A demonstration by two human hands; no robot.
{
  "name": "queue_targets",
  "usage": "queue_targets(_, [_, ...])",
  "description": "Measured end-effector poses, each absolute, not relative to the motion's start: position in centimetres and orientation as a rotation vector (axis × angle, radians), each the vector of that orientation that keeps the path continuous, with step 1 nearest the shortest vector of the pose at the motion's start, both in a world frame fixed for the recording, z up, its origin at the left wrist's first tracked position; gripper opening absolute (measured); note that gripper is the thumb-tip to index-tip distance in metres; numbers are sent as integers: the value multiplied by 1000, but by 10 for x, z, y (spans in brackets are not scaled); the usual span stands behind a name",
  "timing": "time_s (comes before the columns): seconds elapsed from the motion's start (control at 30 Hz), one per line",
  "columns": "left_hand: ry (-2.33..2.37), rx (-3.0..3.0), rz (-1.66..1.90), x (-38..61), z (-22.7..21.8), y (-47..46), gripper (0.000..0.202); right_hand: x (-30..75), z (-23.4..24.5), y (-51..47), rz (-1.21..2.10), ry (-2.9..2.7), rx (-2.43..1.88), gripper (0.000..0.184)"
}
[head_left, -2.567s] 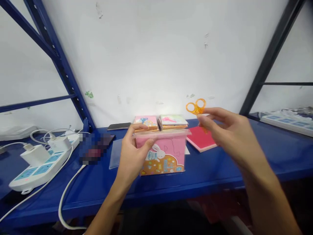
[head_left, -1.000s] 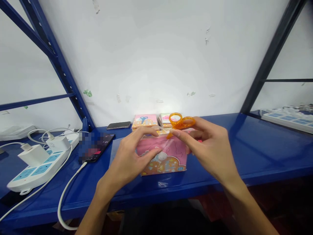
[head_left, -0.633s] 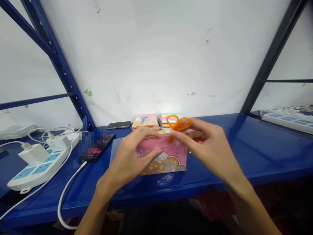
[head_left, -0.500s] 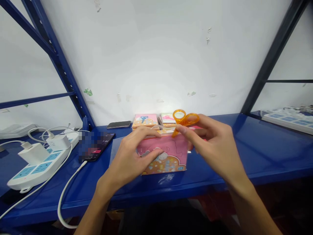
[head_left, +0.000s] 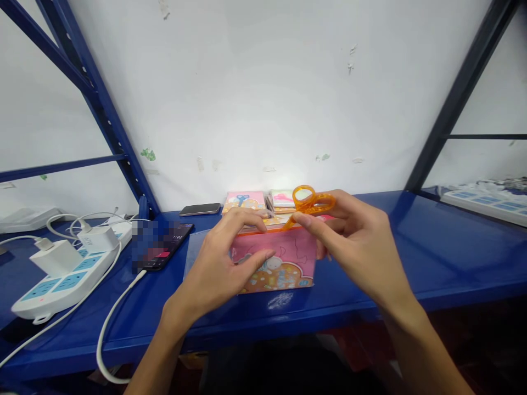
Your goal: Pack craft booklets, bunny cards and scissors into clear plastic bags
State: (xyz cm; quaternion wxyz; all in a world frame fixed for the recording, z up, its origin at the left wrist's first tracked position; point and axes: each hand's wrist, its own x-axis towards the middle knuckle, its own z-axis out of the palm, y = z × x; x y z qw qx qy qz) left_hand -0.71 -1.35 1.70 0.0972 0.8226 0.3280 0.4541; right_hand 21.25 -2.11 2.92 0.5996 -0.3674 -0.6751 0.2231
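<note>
A pink booklet-like pack [head_left: 288, 263] with cartoon pictures stands tilted at the front of the blue table. My left hand [head_left: 218, 260] grips its left side, thumb across the front and fingers over the top. Orange plastic scissors [head_left: 313, 203] are held by the handle loops in my right hand [head_left: 360, 241], thumb and fingers pinched around them. Their tip points down and left at the pack's top edge, where an orange strip shows. Whether the tip is inside the pack I cannot tell. Some right fingers are hidden behind the pack.
Behind my hands lie a pink stack with a scissors picture [head_left: 245, 202] and another stack [head_left: 282, 198]. A phone [head_left: 200, 209] lies at the back; a plugged-in phone [head_left: 173, 247] sits left, beside a white power strip [head_left: 69, 280] with chargers and cables. The blue table edge [head_left: 288, 323] is nearest me.
The scissors have tilted, and their tip has shifted slightly left along the pack's top edge. The orange strip there shows more clearly. My left hand has barely moved.
</note>
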Motion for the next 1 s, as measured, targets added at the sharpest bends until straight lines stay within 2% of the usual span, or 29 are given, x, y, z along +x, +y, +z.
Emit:
queue_targets(0.23, [964, 2439, 1359, -6, 16, -13, 20, 210, 31, -25, 461, -1525, -827, 15])
queue_targets(0.7, [1044, 2458, 1283, -7, 18, -17, 5, 212, 29, -24, 557, -1672, -882, 22])
queue_targets(0.83, [1028, 2452, 1262, -7, 19, -18, 2, 211, 31, -24, 519, -1794, -917, 27])
queue_targets(1.0, [1013, 2444, 1268, -7, 19, -18, 9, 211, 30, -23, 424, -1876, -959, 39])
